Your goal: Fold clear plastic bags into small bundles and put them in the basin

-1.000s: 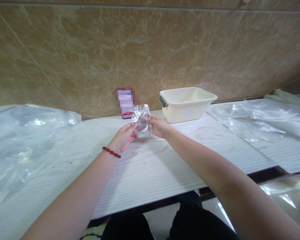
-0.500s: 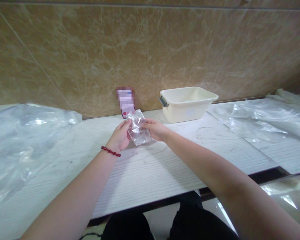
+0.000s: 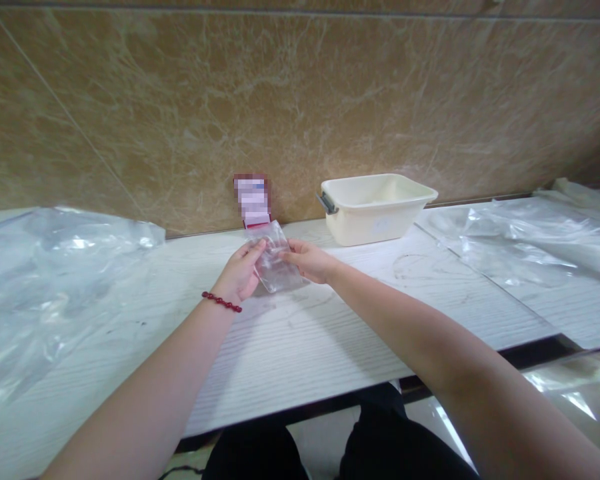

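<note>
Worktop [image 3: 305, 347], white, carries clear plastic sheeting [image 3: 55, 280] at 9 o'clock of the hands and a cream tub [image 3: 377, 207] at 1 o'clock. Left hand [image 3: 240, 277] and right hand [image 3: 310, 261] each keep a closed pinch grip on the small clear bag [image 3: 275, 263], which sits between them over the worktop. The left grip is at its 9 o'clock edge, the right at 3 o'clock. Bag transparent, flat, lightly creased.

Glossy clear plastic pouch [image 3: 275, 265]; matt white wood-grain table [image 3: 305, 340]; smooth cream plastic tub [image 3: 377, 207]; polished marble wall [image 3: 300, 100].
</note>
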`<state>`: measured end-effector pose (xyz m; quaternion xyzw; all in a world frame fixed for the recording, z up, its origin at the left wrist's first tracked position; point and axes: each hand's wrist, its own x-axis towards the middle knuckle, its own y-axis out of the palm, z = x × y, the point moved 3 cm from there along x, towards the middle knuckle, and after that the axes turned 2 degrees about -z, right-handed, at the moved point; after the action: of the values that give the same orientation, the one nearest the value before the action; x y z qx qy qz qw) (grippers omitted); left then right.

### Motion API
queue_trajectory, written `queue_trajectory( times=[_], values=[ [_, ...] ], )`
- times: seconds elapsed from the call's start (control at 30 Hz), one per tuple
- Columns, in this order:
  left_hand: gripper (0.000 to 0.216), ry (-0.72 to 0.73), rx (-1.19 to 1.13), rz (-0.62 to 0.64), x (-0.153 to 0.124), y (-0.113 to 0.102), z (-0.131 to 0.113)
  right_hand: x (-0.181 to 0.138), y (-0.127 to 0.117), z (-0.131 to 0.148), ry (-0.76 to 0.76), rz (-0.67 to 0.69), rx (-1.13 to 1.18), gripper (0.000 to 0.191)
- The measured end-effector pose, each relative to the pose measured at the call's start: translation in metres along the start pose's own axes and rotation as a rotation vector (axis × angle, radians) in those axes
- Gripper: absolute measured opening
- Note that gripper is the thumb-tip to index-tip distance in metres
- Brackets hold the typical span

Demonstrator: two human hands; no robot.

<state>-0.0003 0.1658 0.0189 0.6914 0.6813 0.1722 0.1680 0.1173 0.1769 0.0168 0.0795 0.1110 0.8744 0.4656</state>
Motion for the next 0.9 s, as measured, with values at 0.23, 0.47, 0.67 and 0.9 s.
queue_trajectory(
  times=[0.23, 0.47, 0.67, 0.9],
  values=[
    [0.006, -0.014, -0.024, -0.102, 0.002, 0.000, 0.001, 0.006, -0.011, -0.007, -0.071, -0.116, -0.376, 0.026],
    [0.014, 0.004, -0.040, -0.121, 0.003, -0.001, -0.001, 0.006, -0.011, -0.011, -0.005, -0.135, -0.386, 0.030],
    [0.014, 0.102, -0.100, -0.189, 0.009, -0.009, -0.004, 0.001, -0.006, -0.010, 0.143, -0.031, -0.154, 0.026],
    [0.013, 0.160, -0.129, -0.194, 0.013, -0.013, -0.007, 0.000, -0.010, -0.006, 0.125, -0.037, -0.049, 0.013]
  ],
)
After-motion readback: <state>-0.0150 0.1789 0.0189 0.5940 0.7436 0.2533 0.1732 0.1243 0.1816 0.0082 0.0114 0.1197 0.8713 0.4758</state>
